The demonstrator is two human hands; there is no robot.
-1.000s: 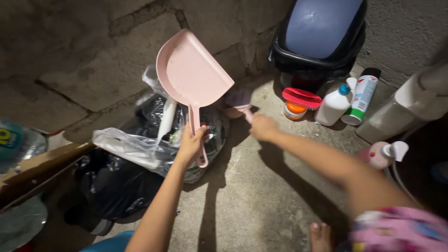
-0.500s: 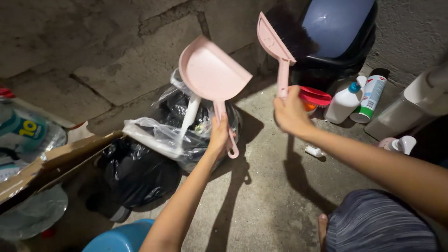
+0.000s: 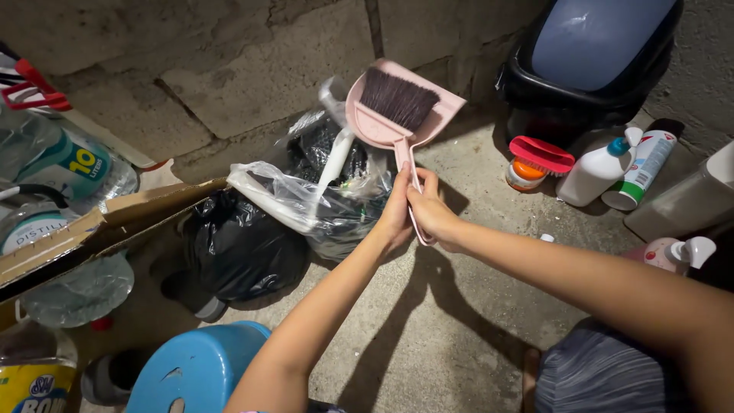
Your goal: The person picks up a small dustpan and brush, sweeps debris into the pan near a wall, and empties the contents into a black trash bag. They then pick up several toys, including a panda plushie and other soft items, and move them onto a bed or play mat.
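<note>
A pink dustpan is held up in front of a grey block wall, with a pink hand brush nested in it, dark bristles showing. My left hand grips the dustpan's handle from the left. My right hand grips the joined handles from the right, touching the left hand. Below and left of the pan sits a clear plastic bag of rubbish.
A black rubbish bag and a cardboard flap lie at left, with water jugs behind. A blue stool is near. A black bin with a blue lid, a red brush and bottles stand at right.
My right hand brought the brush down from the upper right into the dustpan, and both hands now meet on the handles. The view shifted right.
</note>
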